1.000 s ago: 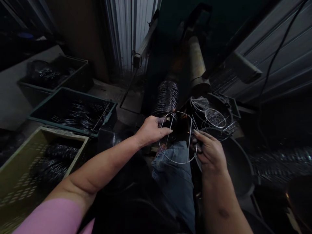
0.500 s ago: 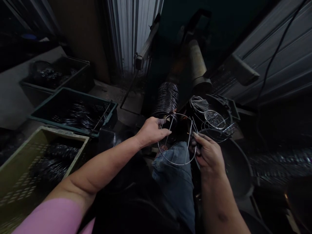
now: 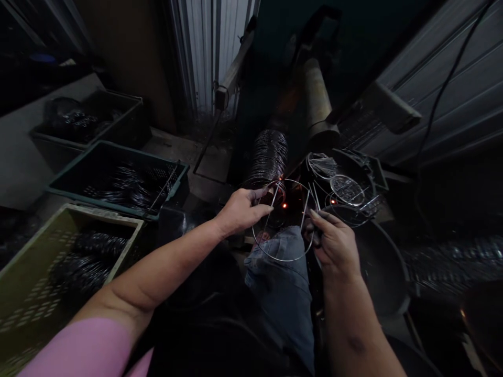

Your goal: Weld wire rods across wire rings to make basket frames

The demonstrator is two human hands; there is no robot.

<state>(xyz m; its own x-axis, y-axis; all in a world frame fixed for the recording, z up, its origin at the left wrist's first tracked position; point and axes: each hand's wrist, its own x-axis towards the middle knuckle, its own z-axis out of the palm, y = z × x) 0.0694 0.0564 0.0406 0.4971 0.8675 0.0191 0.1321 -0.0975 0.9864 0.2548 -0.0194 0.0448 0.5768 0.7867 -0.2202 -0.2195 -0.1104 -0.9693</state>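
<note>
My left hand (image 3: 239,212) pinches the left side of a thin metal wire ring (image 3: 285,260) between thumb and fingers. A straight wire (image 3: 276,193) crosses the ring by that thumb. On the other side, my right hand (image 3: 334,238) is closed, its thumb and fingers at the ring's right edge, with the ends of straight wires (image 3: 305,209) showing by them. The ring's far edge meets the machine's working point, where a small spark (image 3: 281,178) glows. Just behind lies a long stack of dark wire rings (image 3: 271,154). My darkened fingertips partly hide the grip.
A round tub (image 3: 371,180) at right bears wire rings and loose wires, above a wide basin (image 3: 393,256). Crates of dark wire parts stand left: a yellow-green crate (image 3: 129,235), a green crate (image 3: 178,188) and a grey bin (image 3: 133,112). A thick machine cylinder (image 3: 316,94) reaches forward.
Bright sparks have appeared at the ring's far edge, below it and near the tub. The ring and both hands have shifted slightly left and up in the view.
</note>
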